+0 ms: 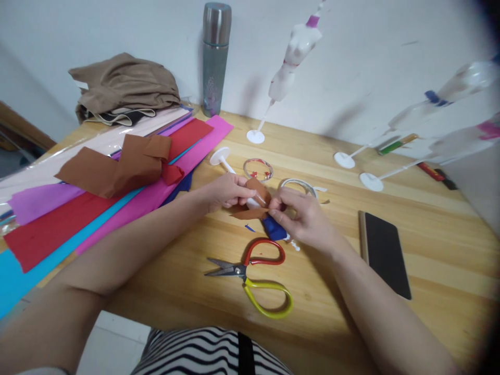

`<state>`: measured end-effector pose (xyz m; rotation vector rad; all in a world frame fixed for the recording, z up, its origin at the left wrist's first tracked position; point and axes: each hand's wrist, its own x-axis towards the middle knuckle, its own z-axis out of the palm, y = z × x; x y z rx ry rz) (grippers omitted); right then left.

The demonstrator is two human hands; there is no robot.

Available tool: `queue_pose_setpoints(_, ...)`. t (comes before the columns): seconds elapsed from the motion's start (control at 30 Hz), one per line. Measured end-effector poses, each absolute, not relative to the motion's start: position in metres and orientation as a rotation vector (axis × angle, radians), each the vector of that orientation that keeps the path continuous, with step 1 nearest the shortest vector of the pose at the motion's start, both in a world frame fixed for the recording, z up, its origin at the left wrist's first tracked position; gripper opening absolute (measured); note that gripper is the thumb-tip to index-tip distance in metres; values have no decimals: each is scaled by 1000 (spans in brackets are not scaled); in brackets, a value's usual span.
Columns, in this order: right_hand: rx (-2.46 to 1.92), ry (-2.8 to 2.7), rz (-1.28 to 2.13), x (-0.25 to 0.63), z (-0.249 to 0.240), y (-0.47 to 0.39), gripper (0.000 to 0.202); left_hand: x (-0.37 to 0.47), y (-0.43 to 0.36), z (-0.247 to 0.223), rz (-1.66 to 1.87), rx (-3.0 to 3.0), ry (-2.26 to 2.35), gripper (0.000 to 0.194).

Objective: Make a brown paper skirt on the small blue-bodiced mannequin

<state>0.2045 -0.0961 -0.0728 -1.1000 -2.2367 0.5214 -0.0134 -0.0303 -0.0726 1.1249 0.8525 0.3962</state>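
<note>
A small white mannequin lies tilted between my hands, its round stand [220, 155] toward the upper left. Brown crepe paper [258, 191] is wrapped partly around its body, and a loose pointed end sticks out to the left. My left hand [231, 191] is closed around the mannequin, thumb on the brown paper. With thumb and index finger, my right hand [299, 216] pinches the edge of that paper. Dark blue paper [274, 229] shows just below. Nearer to me, scissors [246, 271] with one red and one yellow handle lie with blades slightly apart.
Coloured crepe strips [47, 224] and a brown piece [128, 166] cover the left side. A thermos [216, 62], folded cloth [125, 83] and an upright mannequin [289, 62] stand behind. Rolls of tape [258, 170] lie beyond my hands. At right are a phone [385, 255] and more mannequins [449, 94].
</note>
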Motion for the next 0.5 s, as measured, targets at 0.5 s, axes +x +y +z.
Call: queue_pose_setpoints(0.5, -1241, -2112, 398, 197, -85, -95, 17, -11, -31, -74, 450, 1115, 892, 29)
